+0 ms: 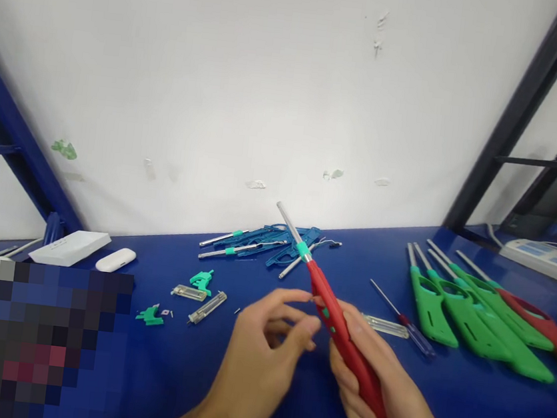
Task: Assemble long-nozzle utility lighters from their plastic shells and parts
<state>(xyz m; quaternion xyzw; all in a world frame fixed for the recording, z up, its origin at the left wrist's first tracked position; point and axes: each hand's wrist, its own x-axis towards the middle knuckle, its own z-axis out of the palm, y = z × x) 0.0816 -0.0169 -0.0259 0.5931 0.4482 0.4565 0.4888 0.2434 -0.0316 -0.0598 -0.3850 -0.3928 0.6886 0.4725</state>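
My right hand [369, 380] is wrapped round the red handle [334, 313] of a long-necked gas lighter. Its silver metal tube [288, 220], with a green collar [303, 249] at the base, points up and to the left. Small green parts show on the side of the red body. My left hand [268, 342] is beside the lighter, fingers loosely curled and thumb apart from the index finger. The tip of that index finger is at the lighter's edge; I cannot tell whether it presses on it. No held thing is visible in the left hand.
Behind lie blue lighter shells [300, 238] with metal tubes. Clear fuel tanks [207, 307] and green plastic pieces [202, 281] lie left. A screwdriver [413, 332] and several green lighters [433, 307] are on the right. A white earbud case [116, 259] sits near a white box [70, 248].
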